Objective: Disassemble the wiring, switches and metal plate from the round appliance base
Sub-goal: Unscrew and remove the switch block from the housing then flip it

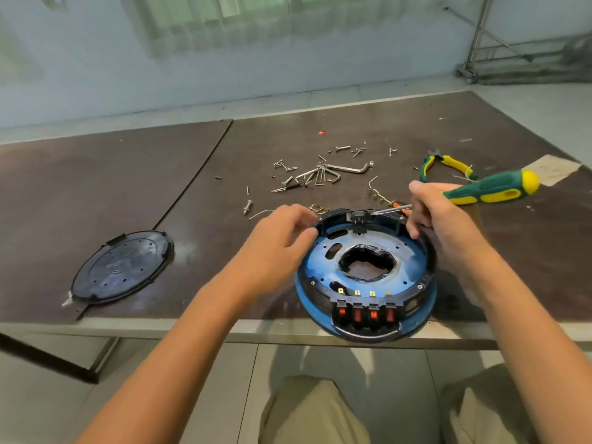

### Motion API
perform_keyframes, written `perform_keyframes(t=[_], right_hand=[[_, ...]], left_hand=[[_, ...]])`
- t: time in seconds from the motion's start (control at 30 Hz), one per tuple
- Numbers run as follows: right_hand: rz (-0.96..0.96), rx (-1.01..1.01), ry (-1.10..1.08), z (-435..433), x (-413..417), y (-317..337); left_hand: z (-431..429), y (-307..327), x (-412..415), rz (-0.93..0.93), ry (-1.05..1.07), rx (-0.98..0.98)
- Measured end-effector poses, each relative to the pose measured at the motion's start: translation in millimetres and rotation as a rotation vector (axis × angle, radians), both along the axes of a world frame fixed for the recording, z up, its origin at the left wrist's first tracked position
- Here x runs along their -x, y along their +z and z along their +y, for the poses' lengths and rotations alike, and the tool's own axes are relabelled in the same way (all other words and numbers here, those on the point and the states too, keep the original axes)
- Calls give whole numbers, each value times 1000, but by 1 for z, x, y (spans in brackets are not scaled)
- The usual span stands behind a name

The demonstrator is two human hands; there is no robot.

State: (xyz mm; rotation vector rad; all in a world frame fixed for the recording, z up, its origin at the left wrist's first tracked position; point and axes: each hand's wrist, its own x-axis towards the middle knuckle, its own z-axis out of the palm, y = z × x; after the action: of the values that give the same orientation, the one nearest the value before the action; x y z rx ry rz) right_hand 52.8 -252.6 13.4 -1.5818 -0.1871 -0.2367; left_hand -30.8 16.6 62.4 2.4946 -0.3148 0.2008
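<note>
Left hand (285,229) pinches base (431,299) rim, steadying it at counter (198,257) edge. Right hand (439,216) clamped on screwdriver (493,190), tip reaching far-rim terminal block (359,219).

I am looking at the round base (429,267) sitting at the near edge of the tabletop (224,219), poking out over it a little. The metal plate (320,261) is lying inside it, and the switches (365,315) are sitting in its near side. The lid (123,267) is lying off to the left. Screws and bent keys (320,177) are lying behind the base, with pliers (448,166) to their right. My left grip (282,235) is holding the far left rim. My right grip (442,216) is holding the screwdriver (490,189) over the far rim.
</note>
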Motion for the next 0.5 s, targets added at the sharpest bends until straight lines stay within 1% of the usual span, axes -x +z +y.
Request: perform_keyframes(t=[0.07,0.13,0.2,0.23,0.3,0.37,0.43,0.5], right_hand=[[-31,7,26,-1,13,-2],[-69,72,42,0,27,-6],[-123,184,57,1,40,-11],[-151,237,73,2,46,-13],[-205,310,113,2,58,-16],[-246,344,136,2,66,-16],[-240,341,121,2,72,-11],[-193,298,77,0,75,-5]], left_hand=[[-26,1,16,56,-174,-76],[-44,-8,25,125,-293,-149],[-54,-22,32,184,-339,-214],[-58,-29,34,179,-339,-253],[-62,-42,36,60,-318,-348],[-62,-49,37,-60,-282,-350],[-61,-52,37,-92,-262,-295],[-60,-54,35,-81,-265,-260]])
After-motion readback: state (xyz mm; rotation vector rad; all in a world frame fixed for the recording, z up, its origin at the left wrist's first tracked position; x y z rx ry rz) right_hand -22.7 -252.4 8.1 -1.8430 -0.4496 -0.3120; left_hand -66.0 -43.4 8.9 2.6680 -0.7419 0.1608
